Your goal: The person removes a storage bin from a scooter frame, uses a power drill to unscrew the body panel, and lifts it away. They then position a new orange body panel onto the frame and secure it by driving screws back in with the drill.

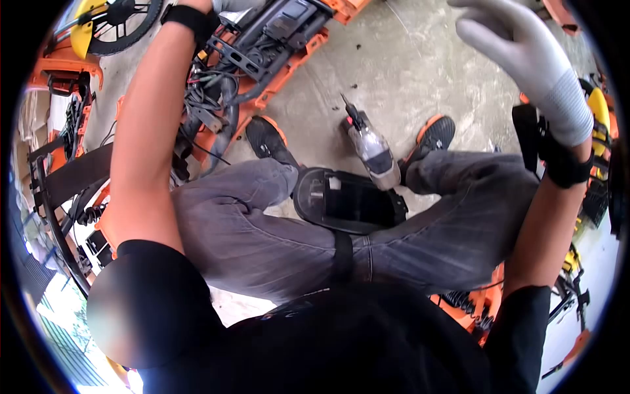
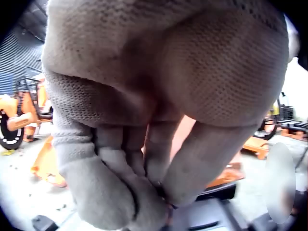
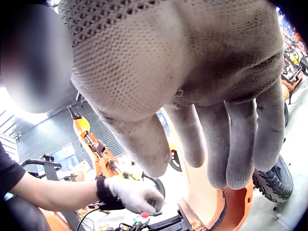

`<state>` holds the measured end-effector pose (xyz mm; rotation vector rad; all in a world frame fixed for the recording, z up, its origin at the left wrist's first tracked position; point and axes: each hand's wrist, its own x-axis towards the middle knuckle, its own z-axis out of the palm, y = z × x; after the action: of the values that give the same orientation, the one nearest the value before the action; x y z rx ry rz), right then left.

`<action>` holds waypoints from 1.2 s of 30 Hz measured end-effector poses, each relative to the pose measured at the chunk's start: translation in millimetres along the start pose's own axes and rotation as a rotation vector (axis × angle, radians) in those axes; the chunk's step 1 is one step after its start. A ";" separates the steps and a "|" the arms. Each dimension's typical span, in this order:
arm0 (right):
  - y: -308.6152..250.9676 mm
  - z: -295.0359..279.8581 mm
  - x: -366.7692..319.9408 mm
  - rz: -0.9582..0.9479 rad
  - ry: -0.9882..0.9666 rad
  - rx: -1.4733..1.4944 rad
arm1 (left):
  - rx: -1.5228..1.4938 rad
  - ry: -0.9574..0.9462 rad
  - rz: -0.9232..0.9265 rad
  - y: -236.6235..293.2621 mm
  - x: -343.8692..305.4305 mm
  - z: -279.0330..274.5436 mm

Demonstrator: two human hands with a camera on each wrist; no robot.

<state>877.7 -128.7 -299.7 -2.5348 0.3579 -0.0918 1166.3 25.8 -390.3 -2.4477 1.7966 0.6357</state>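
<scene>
My left hand (image 2: 110, 110), in a pale knit glove, has its thumb and fingertips brought together over the orange vehicle frame (image 1: 315, 49). At the fingertips a thin dark and reddish wire (image 2: 170, 213) shows, mostly hidden by the glove. The right wrist view shows this hand (image 3: 134, 193) from the side, close over a red connector (image 3: 145, 214). Around it on the frame lies a tangle of cables (image 1: 207, 98). My right hand (image 1: 525, 59), gloved too, is raised at the upper right with fingers extended, holding nothing. An orange curved panel (image 3: 204, 190) appears beyond its fingers.
A power driver (image 1: 377, 154) with a pointed bit lies on the concrete floor between my shoes. Nearer, between my legs, sits a black oval tray-like part (image 1: 312, 197). A wheel (image 1: 125, 29) and more orange vehicle parts stand at left; other parts crowd the right edge.
</scene>
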 end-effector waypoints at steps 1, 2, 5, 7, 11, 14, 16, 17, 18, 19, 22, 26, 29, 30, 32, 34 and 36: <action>-34.7 -0.6 -8.3 -0.086 0.136 -0.097 | 0.001 -0.121 0.026 35.5 -17.5 -10.0; -35.6 -8.6 -6.7 -0.080 0.141 -0.090 | 0.058 -0.171 0.127 47.0 -21.3 7.0; -32.1 -19.7 2.0 0.133 -0.131 0.050 | 0.008 -0.093 0.647 69.8 -44.7 83.5; -20.2 -6.2 -3.9 -0.015 -0.033 -0.116 | -0.112 -0.122 0.562 103.6 -71.9 135.6; -20.1 -3.0 -5.4 -0.061 -0.052 -0.085 | -0.243 -0.444 0.398 166.7 -106.8 205.3; -15.8 -1.7 -12.1 -0.093 -0.011 0.030 | -0.581 -0.708 0.569 181.5 -125.8 239.0; -14.5 -3.8 -9.8 -0.089 -0.038 -0.030 | -0.532 -0.832 0.644 174.2 -121.3 221.7; -14.3 -6.5 -7.2 -0.084 -0.066 -0.089 | -0.457 -0.865 0.676 167.9 -113.6 206.9; -13.2 -4.4 -5.3 -0.021 0.003 -0.036 | -0.516 -0.720 0.635 153.9 -110.7 209.1; -8.8 1.5 -1.3 0.032 0.082 0.008 | -0.441 -0.682 0.503 146.8 -104.0 186.6; 45.0 -3.1 27.5 -0.126 0.207 -0.009 | -0.235 -0.324 0.342 114.9 -93.3 133.6; 39.5 4.6 54.1 -0.007 0.424 0.275 | -0.211 0.029 0.145 77.2 -87.0 59.3; 38.8 10.0 74.8 0.039 0.589 0.325 | -0.318 0.182 -0.048 71.7 -93.2 0.2; 37.6 11.6 79.5 0.035 0.635 0.355 | -0.368 0.287 -0.037 69.1 -94.5 -7.0; 36.9 13.6 87.5 0.029 0.702 0.412 | -0.302 0.394 -0.043 79.0 -97.1 -27.7; 34.3 14.5 91.5 0.024 0.740 0.462 | -0.323 0.477 -0.033 92.7 -98.4 -35.9; 27.8 9.7 89.1 0.039 0.744 0.493 | -0.327 0.499 -0.074 101.1 -92.3 -31.0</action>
<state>958.2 -170.2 -324.2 -1.9207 0.5807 -0.9912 1059.8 67.8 -309.1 -3.1014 1.8586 0.3531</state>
